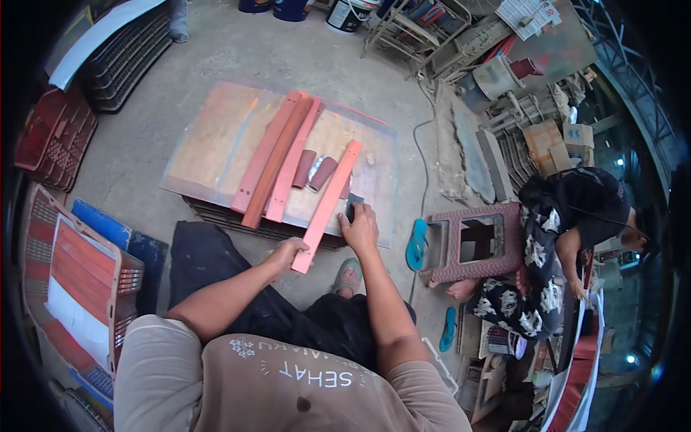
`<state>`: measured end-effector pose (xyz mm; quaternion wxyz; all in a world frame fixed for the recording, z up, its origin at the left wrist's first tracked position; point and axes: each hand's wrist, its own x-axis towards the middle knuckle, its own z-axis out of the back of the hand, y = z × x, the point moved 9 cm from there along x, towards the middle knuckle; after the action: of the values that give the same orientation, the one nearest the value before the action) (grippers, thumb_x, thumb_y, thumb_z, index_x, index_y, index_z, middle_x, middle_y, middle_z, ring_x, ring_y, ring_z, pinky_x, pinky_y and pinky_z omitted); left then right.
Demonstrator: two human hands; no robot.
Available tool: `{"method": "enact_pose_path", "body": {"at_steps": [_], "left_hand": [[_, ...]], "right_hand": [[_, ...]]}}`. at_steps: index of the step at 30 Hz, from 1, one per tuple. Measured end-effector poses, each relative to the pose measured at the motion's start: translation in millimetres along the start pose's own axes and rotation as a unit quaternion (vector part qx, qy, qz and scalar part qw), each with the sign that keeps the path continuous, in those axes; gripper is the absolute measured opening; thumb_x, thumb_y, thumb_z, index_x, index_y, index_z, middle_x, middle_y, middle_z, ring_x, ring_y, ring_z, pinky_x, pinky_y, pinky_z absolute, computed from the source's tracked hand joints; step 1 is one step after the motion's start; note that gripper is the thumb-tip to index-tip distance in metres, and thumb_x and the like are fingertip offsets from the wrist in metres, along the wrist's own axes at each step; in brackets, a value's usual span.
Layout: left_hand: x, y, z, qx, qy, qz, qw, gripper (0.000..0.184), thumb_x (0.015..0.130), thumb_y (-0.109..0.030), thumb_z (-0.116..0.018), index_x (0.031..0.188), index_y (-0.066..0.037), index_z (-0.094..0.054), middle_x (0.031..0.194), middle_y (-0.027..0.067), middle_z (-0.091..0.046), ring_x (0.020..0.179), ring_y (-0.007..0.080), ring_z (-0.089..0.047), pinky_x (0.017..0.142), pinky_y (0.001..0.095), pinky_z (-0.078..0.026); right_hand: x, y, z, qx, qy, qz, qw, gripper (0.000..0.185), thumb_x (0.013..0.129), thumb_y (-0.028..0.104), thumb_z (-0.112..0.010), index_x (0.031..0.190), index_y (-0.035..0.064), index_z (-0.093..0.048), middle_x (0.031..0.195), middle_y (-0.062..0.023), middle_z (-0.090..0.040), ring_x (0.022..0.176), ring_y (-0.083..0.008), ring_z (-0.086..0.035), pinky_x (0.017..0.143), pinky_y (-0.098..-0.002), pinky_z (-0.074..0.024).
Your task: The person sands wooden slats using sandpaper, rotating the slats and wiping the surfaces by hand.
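My left hand point(290, 253) grips the near end of a salmon-pink wooden slat point(331, 201), which slants away across a low board-topped work surface point(205, 155). At the surface's near right edge, my right hand point(361, 229) is closed on a small dark grey piece point(352, 207), perhaps sandpaper; its kind is not clear. Left of the held slat lie several more slats point(270, 151), side by side, one of them darker red-brown. Between them and my slat are curled brown pieces point(322, 173), one with a silvery edge.
Crates point(115, 288) stand on the left, the nearest holding red slats. To the right are a woven-pattern stool point(471, 241), turquoise sandals point(416, 245) and a seated person point(576, 216). A cable point(419, 137) runs along the floor. Buckets point(349, 14) stand at the back.
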<state>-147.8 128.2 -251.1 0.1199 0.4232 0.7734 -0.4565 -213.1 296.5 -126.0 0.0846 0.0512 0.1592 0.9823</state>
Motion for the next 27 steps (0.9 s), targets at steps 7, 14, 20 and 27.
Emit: {"method": "enact_pose_path", "body": {"at_steps": [7,14,20,27], "left_hand": [[-12.3,-39.4,-18.5,0.09,-0.037,-0.061,0.993,0.04,0.072,-0.007,-0.051,0.111,0.003,-0.053,0.075,0.0144,-0.06,0.059,0.0236,-0.061,0.055,0.0336,-0.05],[-49.9,-66.5,-20.7,0.084,0.025,-0.076,0.993,0.043,0.068,-0.001,-0.049,0.11,0.004,-0.052,0.068,0.0109,-0.054,0.05,0.0179,-0.051,0.048,0.029,-0.042],[-118.9,-70.8,-7.8,0.151,0.051,-0.036,0.987,0.032,0.067,0.001,-0.05,0.099,0.005,-0.053,0.069,0.0107,-0.055,0.05,0.017,-0.052,0.049,0.0286,-0.043],[-157.8,-58.6,-4.5,0.185,0.073,0.017,0.98,0.053,0.067,0.001,-0.051,0.119,0.008,-0.047,0.084,0.0186,-0.063,0.06,0.0209,-0.061,0.06,0.0282,-0.052]], "right_hand": [[3.4,1.8,0.8,-0.045,-0.034,-0.006,0.998,0.036,0.083,0.02,-0.06,0.112,-0.0009,-0.059,0.103,-0.022,-0.062,0.098,-0.0386,-0.06,0.082,-0.0482,-0.0498],[1.5,-33.0,54.6,0.118,-0.222,-0.089,0.964,0.026,0.084,0.011,-0.052,0.103,-0.0003,-0.066,0.083,-0.0256,-0.066,0.078,-0.0412,-0.066,0.074,-0.0481,-0.0503],[-18.5,-5.9,93.3,0.027,-0.188,-0.014,0.982,0.031,0.083,0.006,-0.052,0.112,0.0017,-0.063,0.083,-0.0228,-0.067,0.077,-0.039,-0.066,0.067,-0.0469,-0.0519],[-45.3,35.0,31.5,-0.03,-0.118,0.173,0.977,0.035,0.078,0.002,-0.054,0.113,0.0003,-0.056,0.097,-0.0166,-0.066,0.079,-0.0329,-0.066,0.065,-0.0423,-0.0544]]}}
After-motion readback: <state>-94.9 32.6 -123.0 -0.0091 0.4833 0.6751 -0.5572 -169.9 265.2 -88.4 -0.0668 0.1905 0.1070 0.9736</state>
